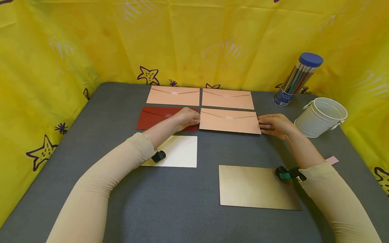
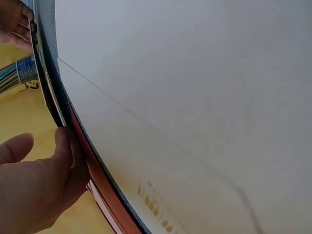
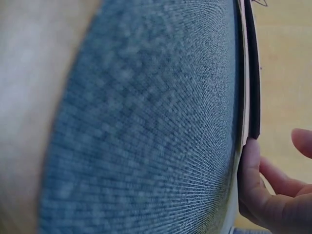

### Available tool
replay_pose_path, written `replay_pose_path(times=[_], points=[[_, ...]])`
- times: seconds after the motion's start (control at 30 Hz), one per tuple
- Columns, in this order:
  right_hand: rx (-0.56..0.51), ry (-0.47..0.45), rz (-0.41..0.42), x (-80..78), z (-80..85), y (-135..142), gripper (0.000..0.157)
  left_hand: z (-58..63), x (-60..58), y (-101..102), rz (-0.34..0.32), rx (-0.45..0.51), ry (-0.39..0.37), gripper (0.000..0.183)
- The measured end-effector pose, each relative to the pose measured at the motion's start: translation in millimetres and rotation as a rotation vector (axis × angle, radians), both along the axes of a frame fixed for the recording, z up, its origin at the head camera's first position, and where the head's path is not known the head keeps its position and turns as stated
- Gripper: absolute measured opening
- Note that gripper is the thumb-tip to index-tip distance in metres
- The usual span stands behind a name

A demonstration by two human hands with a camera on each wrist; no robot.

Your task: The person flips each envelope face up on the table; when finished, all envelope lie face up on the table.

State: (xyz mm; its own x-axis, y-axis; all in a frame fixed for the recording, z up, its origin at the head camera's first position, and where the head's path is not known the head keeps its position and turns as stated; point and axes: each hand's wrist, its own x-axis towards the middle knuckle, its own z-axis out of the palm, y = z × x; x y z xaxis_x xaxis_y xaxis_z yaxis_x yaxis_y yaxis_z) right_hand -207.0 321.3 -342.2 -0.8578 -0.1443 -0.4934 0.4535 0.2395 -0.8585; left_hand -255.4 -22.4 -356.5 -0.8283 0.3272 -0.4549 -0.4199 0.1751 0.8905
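A peach envelope [image 1: 229,123] with its flap facing up lies between my two hands, with a dark shadow under its front edge. My left hand [image 1: 186,118] touches its left edge with the fingertips, above the red envelope [image 1: 152,118]. At the right edge, my right hand [image 1: 275,125] touches it with the fingers. Both wrist views show the thumb apart from the fingers, on the left hand [image 2: 44,180] and the right hand [image 3: 273,190]. Under my left forearm, a cream envelope [image 1: 182,153] is partly covered.
Two more peach envelopes [image 1: 174,98] lie along the back. A gold envelope [image 1: 255,187] lies at front right, near my right wrist strap. A blue-lidded tube of pencils [image 1: 296,81] and a white bucket [image 1: 317,118] stand at back right. Yellow cloth [image 1: 188,40] hangs behind the grey table.
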Motion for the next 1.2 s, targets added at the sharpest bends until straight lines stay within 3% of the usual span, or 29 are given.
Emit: replay_pose_path(times=[0.2, 0.43, 0.63, 0.9, 1.03, 1.2], points=[[-0.009, -0.010, -0.017, 0.7, -1.0, 1.1, 0.037, 1.2, -0.2, 0.5, -0.020, -0.014, -0.001, 0.016], [0.007, -0.010, -0.009, 0.5, -1.7, 1.3, 0.050, 2.6, -1.7, -1.1, -0.030, -0.010, 0.014, 0.010], [0.014, 0.000, -0.001, 1.0, -1.0, 2.0, 0.052, 5.9, 1.0, -2.6, -0.049, 0.010, 0.018, 0.037], [0.032, 0.006, 0.041, 1.6, 2.7, 5.6, 0.057, 6.5, 3.4, -2.2, -0.078, -0.004, 0.035, 0.038], [0.058, 0.022, 0.075, 3.5, 4.6, 7.7, 0.060, 8.4, 6.4, -1.1, -0.142, -0.102, 0.103, 0.042], [0.119, 0.072, 0.143, 8.7, 6.9, 11.8, 0.061, 11.0, 11.9, 3.0, -0.205, -0.307, 0.294, 0.051]])
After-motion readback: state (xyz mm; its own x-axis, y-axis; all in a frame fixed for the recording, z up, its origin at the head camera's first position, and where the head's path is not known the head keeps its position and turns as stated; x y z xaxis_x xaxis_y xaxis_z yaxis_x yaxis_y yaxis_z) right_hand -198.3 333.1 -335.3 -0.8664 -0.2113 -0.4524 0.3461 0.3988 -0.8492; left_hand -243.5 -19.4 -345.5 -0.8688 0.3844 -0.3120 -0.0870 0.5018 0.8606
